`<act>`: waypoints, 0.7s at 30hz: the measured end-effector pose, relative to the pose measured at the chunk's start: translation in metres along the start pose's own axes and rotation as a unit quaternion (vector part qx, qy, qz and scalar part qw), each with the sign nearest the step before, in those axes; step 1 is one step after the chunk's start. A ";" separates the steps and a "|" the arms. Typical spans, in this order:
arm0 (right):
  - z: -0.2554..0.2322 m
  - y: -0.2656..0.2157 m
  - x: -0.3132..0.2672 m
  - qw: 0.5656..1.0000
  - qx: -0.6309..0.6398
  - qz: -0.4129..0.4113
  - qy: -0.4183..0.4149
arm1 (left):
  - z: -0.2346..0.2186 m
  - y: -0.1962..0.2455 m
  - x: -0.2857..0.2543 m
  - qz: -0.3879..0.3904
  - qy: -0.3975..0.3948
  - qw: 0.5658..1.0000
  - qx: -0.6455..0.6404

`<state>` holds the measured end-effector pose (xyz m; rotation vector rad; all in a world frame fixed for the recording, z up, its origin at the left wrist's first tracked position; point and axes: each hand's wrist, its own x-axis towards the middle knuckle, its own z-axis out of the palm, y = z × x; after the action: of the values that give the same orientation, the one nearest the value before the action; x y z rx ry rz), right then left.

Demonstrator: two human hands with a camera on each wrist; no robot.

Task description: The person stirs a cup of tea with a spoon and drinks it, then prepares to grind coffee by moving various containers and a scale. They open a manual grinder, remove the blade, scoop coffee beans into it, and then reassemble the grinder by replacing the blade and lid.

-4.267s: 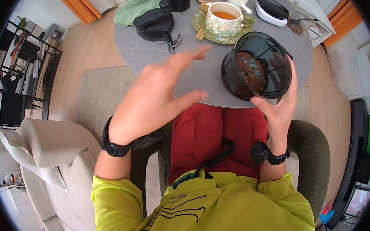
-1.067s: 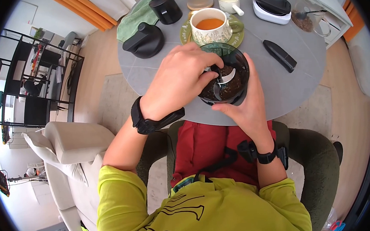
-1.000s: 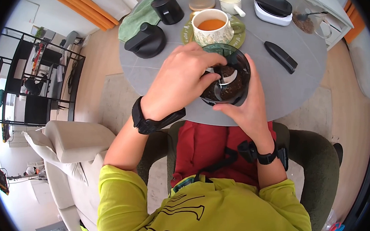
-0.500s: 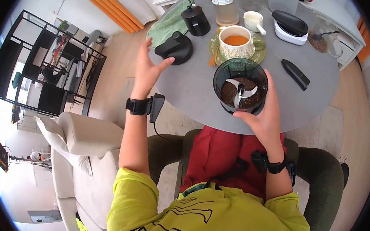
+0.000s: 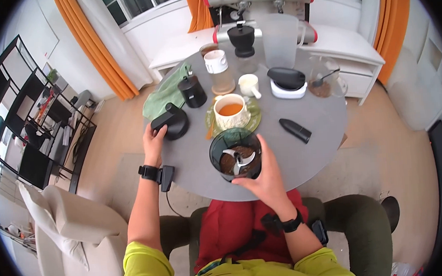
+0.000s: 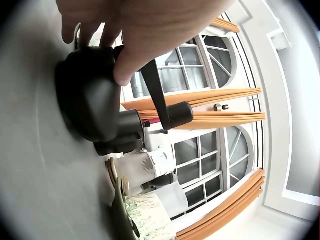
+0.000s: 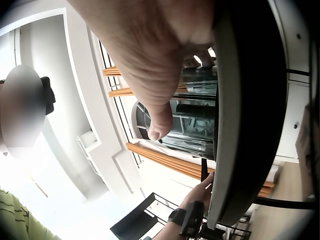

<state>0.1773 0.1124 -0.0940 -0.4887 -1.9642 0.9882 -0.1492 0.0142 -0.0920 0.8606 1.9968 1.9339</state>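
Note:
My right hand grips the side of a dark transparent bowl at the table's near edge. Inside the bowl are a metal blade and brown ground stuff. In the right wrist view, the thumb of my right hand lies along the bowl. My left hand holds the black lid at the table's left, by its raised handle. The left wrist view shows fingers and thumb of my left hand on either side of the handle on that lid.
A cup of orange liquid on a green saucer stands behind the bowl. Right of it lies a black tool. Farther back are a black pot, a white pitcher, a scale and a green cloth.
My left hand has reached the black lid and taken hold of its handle. The head view has tilted up, showing more of the room. My right hand still grips the bowl.

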 end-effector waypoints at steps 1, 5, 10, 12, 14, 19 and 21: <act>0.000 0.000 0.000 1.000 -0.007 -0.009 0.002 | 0.003 0.004 0.000 0.007 0.001 1.000 -0.009; 0.001 0.004 0.001 1.000 0.000 -0.005 -0.008 | 0.005 0.029 -0.006 0.050 0.008 0.999 0.015; 0.003 0.005 0.001 1.000 0.009 -0.007 0.005 | 0.010 0.092 -0.029 0.115 -0.021 0.992 -0.039; 0.005 0.007 0.000 0.999 0.032 -0.005 0.005 | 0.018 0.118 -0.045 0.099 -0.056 0.991 -0.071; 0.006 0.011 0.001 0.999 0.040 -0.011 0.007 | 0.030 0.132 -0.060 0.100 -0.101 0.984 -0.103; 0.006 0.006 0.001 0.999 0.042 0.011 0.009 | 0.065 0.149 -0.096 0.099 -0.195 0.964 -0.148; 0.005 0.004 0.000 0.999 0.033 0.020 0.010 | 0.075 0.145 -0.102 0.088 -0.225 0.958 -0.156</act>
<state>0.1726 0.1128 -0.0989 -0.4998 -1.9043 1.0660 0.0097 0.0139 0.0174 1.2842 1.3552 1.8573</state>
